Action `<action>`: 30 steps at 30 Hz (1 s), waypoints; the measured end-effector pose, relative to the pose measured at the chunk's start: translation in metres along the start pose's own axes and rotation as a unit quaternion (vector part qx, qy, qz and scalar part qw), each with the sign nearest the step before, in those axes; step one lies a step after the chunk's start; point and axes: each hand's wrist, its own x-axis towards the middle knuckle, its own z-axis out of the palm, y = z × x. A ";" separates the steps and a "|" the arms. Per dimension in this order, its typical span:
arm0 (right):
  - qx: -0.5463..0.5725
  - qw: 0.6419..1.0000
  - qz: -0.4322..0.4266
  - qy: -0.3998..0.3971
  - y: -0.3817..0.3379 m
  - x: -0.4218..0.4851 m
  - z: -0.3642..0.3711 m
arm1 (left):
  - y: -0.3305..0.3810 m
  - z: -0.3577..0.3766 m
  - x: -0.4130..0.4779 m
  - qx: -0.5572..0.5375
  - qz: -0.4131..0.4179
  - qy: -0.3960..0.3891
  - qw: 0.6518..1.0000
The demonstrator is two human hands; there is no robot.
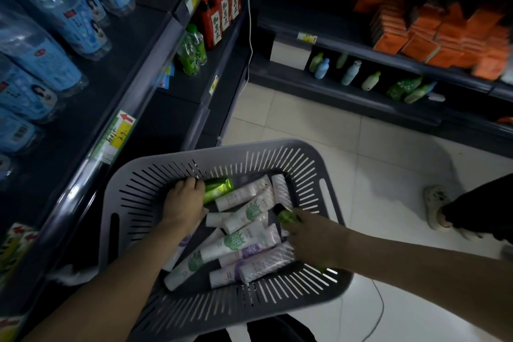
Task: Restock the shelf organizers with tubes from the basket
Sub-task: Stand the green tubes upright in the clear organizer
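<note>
Dark shelving (155, 69) runs up the left side, loaded with blue-labelled water bottles (41, 64) (the nearest ones are cut off by the frame edge), and a second shelf unit (361, 44) crosses the back with orange packs (433, 33) that are too blurry to read. No organizers that I can make out anywhere.

The grey slotted basket (319, 175) sits low in the middle, over the pale tiled floor (305, 125), with its near rim running out of view at the bottom. Both arms reach into it.

Inside is a jumble of tubes (238, 247), mostly white with green or purple print, lying crossed over each other. A few are half buried, so no real count.

The left hand (184, 203) lies palm-down at the basket's left side, fingers touching a shiny green tube (219, 189); can't tell if it's actually gripping it, since the fingers cover that end. The right hand (311, 241) is closed around a green tube with a black cap (286, 215), cap end poking out towards the pile, the rest hidden in the fist.
</note>
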 end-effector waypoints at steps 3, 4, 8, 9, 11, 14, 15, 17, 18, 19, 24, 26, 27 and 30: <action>0.036 0.992 0.028 0.117 0.003 -0.007 -0.001 | -0.001 -0.003 0.001 0.049 0.002 -0.004 0.999; 0.069 0.986 0.050 0.145 0.006 -0.006 -0.007 | 0.000 -0.006 0.000 0.054 0.002 -0.004 0.999; 0.374 0.889 0.108 0.241 0.017 0.000 -0.016 | 0.002 -0.017 -0.006 0.049 0.008 -0.006 0.999; 0.501 0.821 0.131 0.240 0.018 -0.001 -0.019 | 0.001 -0.019 -0.010 0.040 0.014 -0.008 0.999; 0.696 0.665 0.162 0.217 0.020 -0.002 -0.025 | -0.002 -0.022 -0.018 0.002 0.031 0.002 0.999; 0.832 0.469 0.174 0.242 0.012 -0.004 -0.030 | -0.004 -0.026 -0.027 -0.093 0.016 0.058 0.994; 0.851 0.430 0.178 0.241 0.009 -0.003 -0.033 | -0.005 -0.028 -0.029 -0.129 0.002 0.076 0.989; 0.881 0.372 0.174 0.236 0.005 -0.002 -0.039 | -0.006 -0.032 -0.037 -0.189 -0.004 0.096 0.977; 0.891 0.349 0.169 0.237 0.003 -0.001 -0.041 | -0.007 -0.035 -0.042 -0.215 -0.004 0.103 0.971; 0.899 0.329 0.163 0.238 0.002 -0.001 -0.045 | -0.007 -0.039 -0.047 -0.246 -0.008 0.109 0.963; 0.909 0.281 0.160 0.264 -0.001 -0.001 -0.067 | -0.003 -0.063 -0.072 -0.484 -0.072 0.095 0.867; 0.899 0.289 0.153 0.292 0.000 -0.005 -0.081 | -0.002 -0.080 -0.087 -0.600 -0.091 0.062 0.793; 0.890 0.301 0.152 0.306 0.000 -0.008 -0.090 | -0.001 -0.091 -0.096 -0.643 -0.098 0.053 0.758; 0.859 0.355 0.150 0.338 0.001 -0.015 -0.123 | -0.005 -0.124 -0.122 -0.727 -0.108 0.046 0.677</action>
